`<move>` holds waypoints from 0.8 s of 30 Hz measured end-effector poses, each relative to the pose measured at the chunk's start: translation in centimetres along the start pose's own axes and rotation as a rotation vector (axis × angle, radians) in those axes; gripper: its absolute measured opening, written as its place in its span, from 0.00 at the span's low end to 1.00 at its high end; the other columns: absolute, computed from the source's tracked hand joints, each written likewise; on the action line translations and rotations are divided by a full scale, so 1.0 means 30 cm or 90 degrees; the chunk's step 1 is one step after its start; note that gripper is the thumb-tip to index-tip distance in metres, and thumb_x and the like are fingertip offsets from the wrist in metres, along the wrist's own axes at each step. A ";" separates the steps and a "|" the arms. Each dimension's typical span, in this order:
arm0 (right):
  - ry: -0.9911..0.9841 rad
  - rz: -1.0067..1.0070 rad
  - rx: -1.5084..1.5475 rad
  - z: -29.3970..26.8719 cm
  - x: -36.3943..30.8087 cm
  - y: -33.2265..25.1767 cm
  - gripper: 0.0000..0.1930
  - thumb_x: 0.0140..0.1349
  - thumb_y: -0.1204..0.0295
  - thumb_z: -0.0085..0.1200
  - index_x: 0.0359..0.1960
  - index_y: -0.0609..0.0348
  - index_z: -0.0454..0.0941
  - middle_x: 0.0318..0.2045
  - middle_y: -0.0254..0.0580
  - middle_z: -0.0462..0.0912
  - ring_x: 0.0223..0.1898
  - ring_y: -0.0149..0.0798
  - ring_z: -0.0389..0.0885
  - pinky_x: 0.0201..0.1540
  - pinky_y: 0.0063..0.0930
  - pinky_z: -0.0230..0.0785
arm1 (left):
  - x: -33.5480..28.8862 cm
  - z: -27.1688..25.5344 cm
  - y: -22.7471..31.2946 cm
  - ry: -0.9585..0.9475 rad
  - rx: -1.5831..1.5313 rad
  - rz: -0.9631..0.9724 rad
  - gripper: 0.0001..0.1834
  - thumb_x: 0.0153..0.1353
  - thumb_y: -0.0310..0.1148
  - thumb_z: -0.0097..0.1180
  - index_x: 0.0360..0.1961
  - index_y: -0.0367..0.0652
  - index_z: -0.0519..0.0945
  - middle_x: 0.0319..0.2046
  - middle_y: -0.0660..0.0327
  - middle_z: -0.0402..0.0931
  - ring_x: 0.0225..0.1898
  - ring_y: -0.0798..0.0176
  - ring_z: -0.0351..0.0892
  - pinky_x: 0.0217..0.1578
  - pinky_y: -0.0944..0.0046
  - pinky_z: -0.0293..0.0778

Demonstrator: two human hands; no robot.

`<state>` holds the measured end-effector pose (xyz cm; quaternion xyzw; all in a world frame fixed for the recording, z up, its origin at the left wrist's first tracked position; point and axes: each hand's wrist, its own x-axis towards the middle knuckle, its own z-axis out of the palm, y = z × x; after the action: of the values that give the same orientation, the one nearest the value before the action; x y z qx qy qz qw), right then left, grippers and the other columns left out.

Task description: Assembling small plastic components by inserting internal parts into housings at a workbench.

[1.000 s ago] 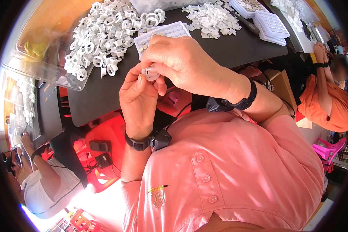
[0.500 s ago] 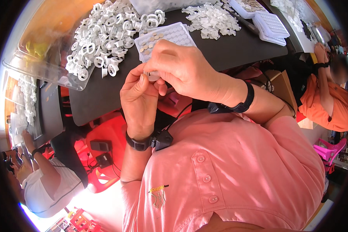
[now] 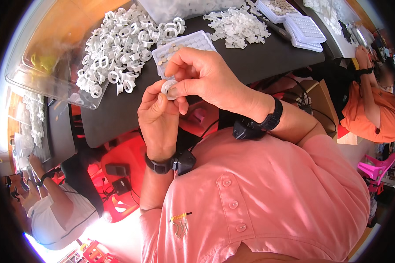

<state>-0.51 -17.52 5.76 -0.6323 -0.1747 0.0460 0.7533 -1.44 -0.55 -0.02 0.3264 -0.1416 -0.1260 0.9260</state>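
A small round white plastic ring part (image 3: 164, 89) is pinched in the fingers of my left hand (image 3: 159, 118), above the near edge of the dark table. My right hand (image 3: 215, 79) presses its thumb on the face of this part. Its index finger arches up, apart from the thumb; the other fingers are mostly hidden. Just beyond my hands lies a white tray (image 3: 202, 42) with rows of round pockets. Several small tan discs (image 3: 164, 56) rest at its left side, partly covered by my right hand.
A heap of white ring parts (image 3: 114, 48) spills from a clear bin (image 3: 52, 83) at left. Flat white pieces (image 3: 237, 26) are piled at the back. Stacked white trays (image 3: 305, 28) stand at right. Co-workers sit on both sides, in white (image 3: 61, 219) and orange (image 3: 368, 109).
My right index finger has lifted off the ring part, and the thumb now lies on its face. The part has turned to show more of its round side. My view has shifted slightly.
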 end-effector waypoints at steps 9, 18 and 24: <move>-0.023 0.130 0.080 -0.009 0.009 -0.030 0.04 0.59 0.82 0.60 0.32 0.67 0.76 0.27 0.40 0.81 0.22 0.34 0.83 0.29 0.26 0.74 | -0.015 0.017 -0.009 0.026 0.045 0.050 0.15 0.67 0.31 0.59 0.51 0.33 0.77 0.42 0.53 0.80 0.34 0.58 0.78 0.32 0.59 0.74; -0.012 0.069 0.052 0.001 -0.020 0.005 0.02 0.64 0.79 0.58 0.36 0.60 0.78 0.29 0.35 0.84 0.26 0.28 0.85 0.25 0.18 0.62 | -0.003 0.010 -0.006 0.022 -0.002 0.031 0.15 0.68 0.32 0.58 0.51 0.33 0.77 0.41 0.53 0.80 0.36 0.58 0.80 0.32 0.59 0.75; -0.008 0.076 0.018 -0.019 -0.024 -0.046 0.03 0.61 0.81 0.59 0.35 0.66 0.77 0.25 0.39 0.80 0.25 0.31 0.84 0.31 0.24 0.72 | 0.003 0.014 -0.008 0.017 0.005 0.038 0.15 0.69 0.32 0.57 0.52 0.35 0.77 0.41 0.54 0.81 0.35 0.59 0.79 0.32 0.61 0.75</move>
<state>-1.20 -18.52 6.87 -0.6306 -0.1407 0.0971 0.7570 -1.53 -1.00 0.17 0.3271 -0.1394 -0.0931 0.9300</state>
